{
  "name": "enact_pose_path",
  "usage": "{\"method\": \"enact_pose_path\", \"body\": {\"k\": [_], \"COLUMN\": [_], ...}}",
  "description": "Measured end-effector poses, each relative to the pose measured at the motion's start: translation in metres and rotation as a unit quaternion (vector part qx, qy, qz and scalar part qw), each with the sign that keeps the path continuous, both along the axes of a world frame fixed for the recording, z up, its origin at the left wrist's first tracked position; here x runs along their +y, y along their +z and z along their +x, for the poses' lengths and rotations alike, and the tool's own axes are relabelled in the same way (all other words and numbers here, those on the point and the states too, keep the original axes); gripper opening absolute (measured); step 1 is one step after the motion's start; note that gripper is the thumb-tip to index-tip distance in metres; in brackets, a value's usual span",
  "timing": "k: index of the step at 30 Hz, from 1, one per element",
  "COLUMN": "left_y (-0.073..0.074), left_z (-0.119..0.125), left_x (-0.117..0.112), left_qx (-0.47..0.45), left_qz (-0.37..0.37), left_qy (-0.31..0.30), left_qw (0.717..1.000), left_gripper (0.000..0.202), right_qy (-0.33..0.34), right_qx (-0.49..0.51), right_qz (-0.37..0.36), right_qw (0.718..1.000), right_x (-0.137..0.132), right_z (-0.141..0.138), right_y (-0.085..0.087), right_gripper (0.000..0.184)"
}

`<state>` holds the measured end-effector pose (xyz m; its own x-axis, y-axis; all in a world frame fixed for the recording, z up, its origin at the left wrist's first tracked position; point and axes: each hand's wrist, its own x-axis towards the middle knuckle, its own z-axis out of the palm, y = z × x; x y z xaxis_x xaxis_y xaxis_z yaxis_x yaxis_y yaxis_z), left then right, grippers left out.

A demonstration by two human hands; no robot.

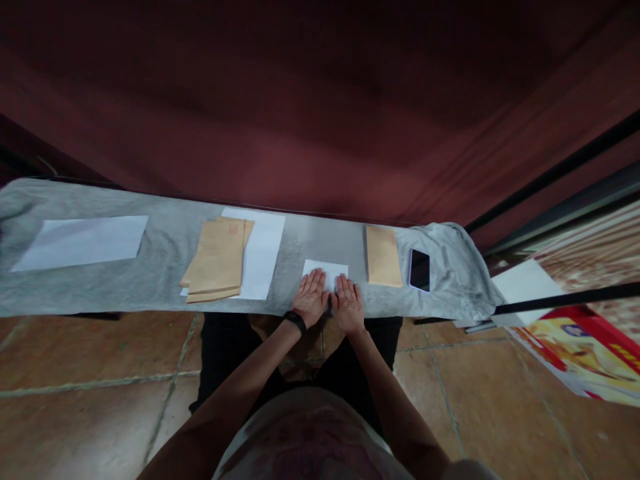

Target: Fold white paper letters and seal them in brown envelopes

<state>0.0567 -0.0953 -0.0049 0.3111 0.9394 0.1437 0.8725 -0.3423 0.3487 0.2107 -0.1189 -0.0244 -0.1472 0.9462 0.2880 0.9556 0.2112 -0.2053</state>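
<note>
A small white sheet of paper [326, 267], which looks folded, lies on the grey cloth near the front edge. Both palms face down on its lower part. My left hand [312, 297], with a black band at the wrist, presses on the left side with fingers stretched out. On the right side rests my right hand [348, 305], fingers flat and slightly apart. The thumbs nearly meet between them. The hands cover the paper's lower edge. To the right is a single brown envelope [383, 256]. Left of the hands, several brown envelopes [219, 257] overlap larger white sheets [265, 253].
A phone [419, 270] lies at the right on the grey cloth [165, 267]. Another white sheet [83, 241] is at the far left. Behind the narrow table hangs a dark red curtain-like surface [300, 160]. A red and yellow printed box [585, 347] stands at the right beside black bars.
</note>
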Motion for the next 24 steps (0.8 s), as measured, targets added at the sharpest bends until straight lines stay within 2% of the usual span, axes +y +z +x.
{"method": "enact_pose_path", "body": {"k": [2,5,9,13,16,19,21,22,24], "left_y": [0.002,0.001,-0.004,-0.008,-0.007,0.0,0.011,0.019,0.043], "left_z": [0.006,0.007,-0.002,-0.017,-0.03,-0.043,-0.052,-0.055,-0.064], "left_x": [0.009,0.021,0.026,0.02,0.011,0.003,-0.002,-0.003,-0.005], "left_qx": [0.001,0.007,0.015,0.003,-0.046,-0.172,-0.31,-0.39,-0.554], "left_qz": [-0.01,-0.021,-0.03,-0.023,-0.018,-0.027,-0.047,-0.059,-0.081], "left_qy": [-0.016,-0.005,0.04,0.099,0.125,0.128,0.136,0.147,0.177], "left_qw": [1.0,1.0,0.999,0.995,0.991,0.976,0.94,0.907,0.81], "left_gripper": [0.058,0.059,0.062,0.063,0.06,0.054,0.052,0.053,0.057], "right_qy": [0.0,0.002,0.011,0.009,0.005,0.005,0.003,0.002,0.002], "right_qx": [-0.003,-0.005,-0.005,-0.005,-0.004,-0.002,-0.002,-0.003,-0.003], "right_qz": [0.001,0.007,0.006,0.006,0.01,0.015,0.018,0.017,0.014], "right_qw": [1.0,1.0,1.0,1.0,1.0,1.0,1.0,1.0,1.0], "right_x": [0.0,0.0,0.0,0.0,-0.001,-0.001,-0.001,-0.001,-0.001], "right_z": [0.0,0.0,0.001,0.001,0.001,0.0,0.0,-0.001,-0.001], "right_y": [0.0,0.0,-0.001,-0.002,-0.003,-0.002,-0.002,-0.002,-0.001], "right_gripper": [0.053,0.053,0.054,0.055,0.055,0.055,0.054,0.054,0.054]}}
